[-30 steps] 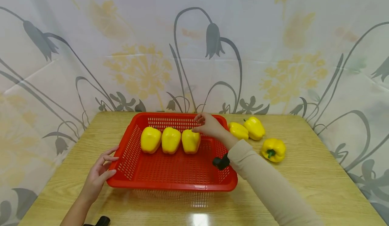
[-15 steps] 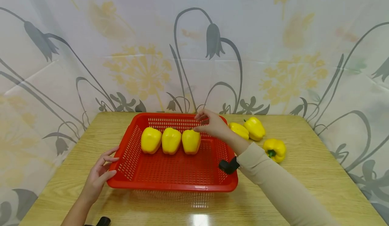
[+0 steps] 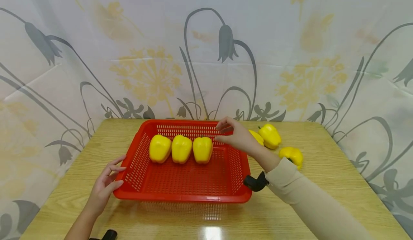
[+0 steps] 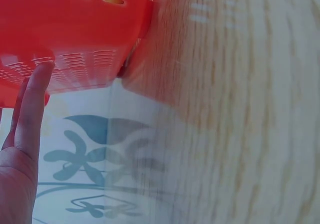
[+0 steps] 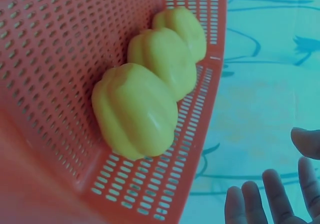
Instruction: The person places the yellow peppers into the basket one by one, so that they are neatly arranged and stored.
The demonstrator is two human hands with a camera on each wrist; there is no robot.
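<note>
Three peppers (image 3: 181,149) in basket (image 3: 182,198), three to right

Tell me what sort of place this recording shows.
Probably an indoor tabletop set up for recording, though the wider room is out of view. The signs are a wood-grain table, a creased flower-patterned backdrop around it, and a red basket holding three yellow peppers.
</note>
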